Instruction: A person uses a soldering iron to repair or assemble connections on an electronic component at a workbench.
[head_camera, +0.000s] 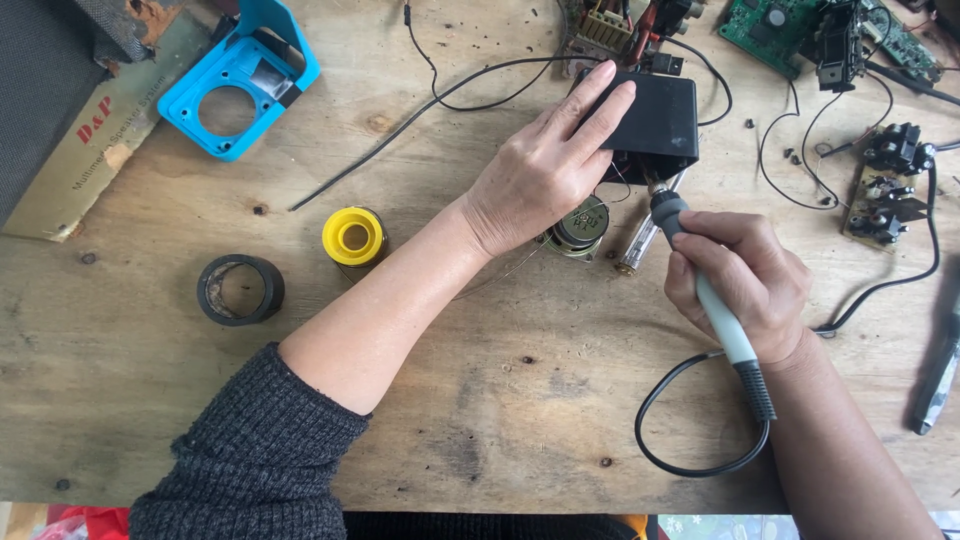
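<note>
Soldering iron (712, 300) gripped in right hand (745, 285); left hand (545, 170) lies flat, fingers extended, on black box (660, 120).

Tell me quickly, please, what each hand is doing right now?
Left hand: open, fingers flat on the black rectangular plastic box.
Right hand: closed around the grey-handled soldering iron.

Worn plywood workbench (480, 420) w/ knots, stains & small holes fills nearly the whole view, lit evenly by soft daylight, no hard shadows. Dark grey fabric-covered surface (40, 90) at top-left corner; strip of red & patterned material below bench's near edge.
</note>
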